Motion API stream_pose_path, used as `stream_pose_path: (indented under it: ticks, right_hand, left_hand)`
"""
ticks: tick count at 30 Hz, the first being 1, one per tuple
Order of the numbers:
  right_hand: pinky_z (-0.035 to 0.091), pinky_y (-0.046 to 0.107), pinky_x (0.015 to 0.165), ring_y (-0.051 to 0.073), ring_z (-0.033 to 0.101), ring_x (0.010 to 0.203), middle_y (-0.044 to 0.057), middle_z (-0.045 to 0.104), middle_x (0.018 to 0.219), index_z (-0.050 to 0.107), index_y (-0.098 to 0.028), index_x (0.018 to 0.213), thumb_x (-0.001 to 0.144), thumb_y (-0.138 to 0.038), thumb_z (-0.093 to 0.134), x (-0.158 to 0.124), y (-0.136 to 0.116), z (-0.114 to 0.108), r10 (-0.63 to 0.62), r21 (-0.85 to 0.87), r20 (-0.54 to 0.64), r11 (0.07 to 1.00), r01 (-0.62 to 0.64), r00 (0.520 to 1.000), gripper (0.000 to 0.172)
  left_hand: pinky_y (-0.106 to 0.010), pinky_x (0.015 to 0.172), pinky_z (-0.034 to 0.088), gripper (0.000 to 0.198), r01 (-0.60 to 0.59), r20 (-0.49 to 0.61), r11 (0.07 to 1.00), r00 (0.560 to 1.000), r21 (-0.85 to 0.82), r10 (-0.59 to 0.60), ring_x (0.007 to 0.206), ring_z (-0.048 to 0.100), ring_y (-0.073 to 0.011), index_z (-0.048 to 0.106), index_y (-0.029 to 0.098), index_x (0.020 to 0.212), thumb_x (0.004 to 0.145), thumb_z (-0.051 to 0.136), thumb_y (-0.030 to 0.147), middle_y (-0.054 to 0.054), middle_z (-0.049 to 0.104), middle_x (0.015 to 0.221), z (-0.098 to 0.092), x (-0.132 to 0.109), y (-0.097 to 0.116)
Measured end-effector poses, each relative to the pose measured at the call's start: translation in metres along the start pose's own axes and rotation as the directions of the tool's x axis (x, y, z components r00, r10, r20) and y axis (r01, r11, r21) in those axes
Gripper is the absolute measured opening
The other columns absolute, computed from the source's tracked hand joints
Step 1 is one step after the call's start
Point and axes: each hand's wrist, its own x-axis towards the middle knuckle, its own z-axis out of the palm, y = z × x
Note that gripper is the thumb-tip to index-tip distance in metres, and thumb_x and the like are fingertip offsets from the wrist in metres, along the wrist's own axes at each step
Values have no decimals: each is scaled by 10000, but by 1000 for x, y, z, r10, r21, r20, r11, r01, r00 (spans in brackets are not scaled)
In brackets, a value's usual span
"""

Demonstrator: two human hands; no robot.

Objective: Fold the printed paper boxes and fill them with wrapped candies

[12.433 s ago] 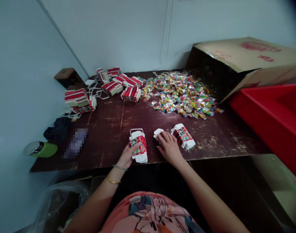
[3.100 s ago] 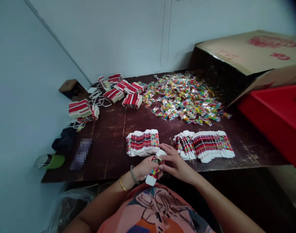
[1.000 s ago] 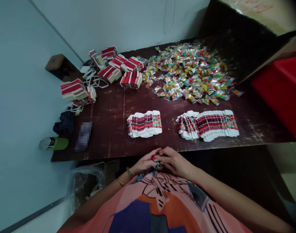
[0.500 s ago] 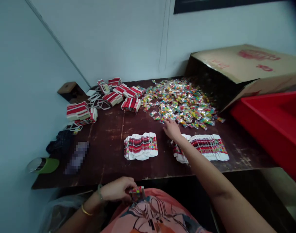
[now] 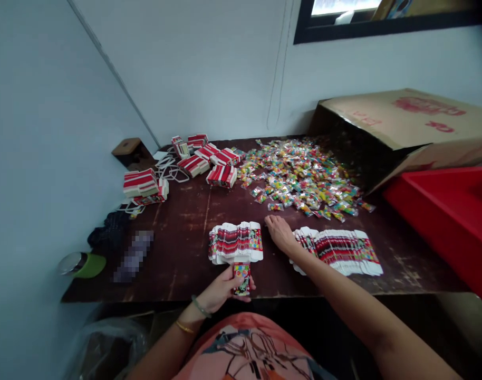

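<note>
My left hand [image 5: 222, 289] is closed around a small printed candy box [image 5: 241, 278] at the table's front edge, its white end flap pointing away from me. Just beyond it lies a fanned row of flat red-and-white boxes [image 5: 236, 240]. My right hand [image 5: 279, 232] is low over the table between this row and a longer row of flat boxes [image 5: 346, 250], which my forearm partly covers. Its fingers are bent together; whatever they hold is hidden. A single clear candy packet [image 5: 275, 207] lies just past the fingertips, near the heap of candy packets [image 5: 300, 174].
Bundled red-and-white boxes [image 5: 221, 176] and white straps lie at the back left. A green-brimmed visor [image 5: 90, 266] and dark cloth [image 5: 106, 232] are at the left. On the right stand an open cardboard carton [image 5: 407, 121] and a red bin [image 5: 434, 200].
My right hand has drawn back from the heap's near edge toward me. My left hand has risen from my lap to the table edge, bringing the box upright into view.
</note>
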Motion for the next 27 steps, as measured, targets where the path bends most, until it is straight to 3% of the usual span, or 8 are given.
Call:
stream_pose_path:
  ticks: [5,9,15,18,20,22,24,27]
  right_hand:
    - [440,274,718,173,579,785,66,643,888,542,-162,1025,960,-296,387,-21,-16,-31,8,267,-1,964,-7,1000,215]
    - [450,259,706,153,586,789,20,640,876,552,-193,1040,931,-381,472,-47,-47,-48,-124,706,76,707,34,989,231]
    - [370,418,926,225,490,1050,63,624,1081,673,-227,901,903,-342,550,-65,-71,-51,-217,544,87,828,136,972,168]
    - [340,454,984,235,461,1137,65,573,1221,685,-247,939,932,-356,492,-79,-75,-38,-157,640,11,760,114,987,221]
    - [418,405,923,208,540,1026,70,608,1104,661,-239,996,915,-400,510,-92,-76,-26,74,817,5,575,-47,997,235]
    - [497,327,753,155,592,762,32,618,844,632,-214,1012,874,-443,562,-102,-76,-16,192,941,209,227,-251,959,277]
    - [504,271,619,104,549,568,-19,573,696,618,-196,985,810,-452,647,-108,-77,-14,96,898,438,-87,-431,894,311]
    - [518,260,598,85,569,540,-19,613,756,623,-191,1005,726,-402,746,-110,-78,-21,-14,838,507,-228,-496,862,371]
  left_hand:
    - [-285,584,558,465,-9,-104,998,994,67,16,867,643,-210,471,203,1188,780,659,324,-112,593,1119,17,12,4]
    - [-225,512,510,584,-24,-87,994,996,106,33,783,633,-180,409,214,1274,751,665,258,-94,606,1049,28,17,10]
    - [-199,470,449,665,-32,-66,991,997,128,41,699,611,-157,385,196,1303,710,684,222,-59,620,933,35,18,9]
    - [-206,468,439,589,-27,-121,988,992,149,46,687,608,-165,459,171,1242,730,698,340,-43,618,851,33,17,7]
    - [-229,464,445,530,-19,-141,993,989,114,35,685,614,-183,538,133,1154,798,582,523,-68,628,843,30,17,5]
    - [-253,459,448,610,-2,-153,998,988,64,12,678,620,-200,595,95,1069,837,427,634,-101,646,837,28,19,3]
    - [-261,461,447,624,7,-161,999,987,32,-2,666,623,-206,614,80,1052,834,429,634,-109,663,820,26,20,0]
    - [-255,460,445,539,-5,-141,1000,990,3,6,646,622,-202,617,77,1064,814,513,543,-93,673,783,27,23,1]
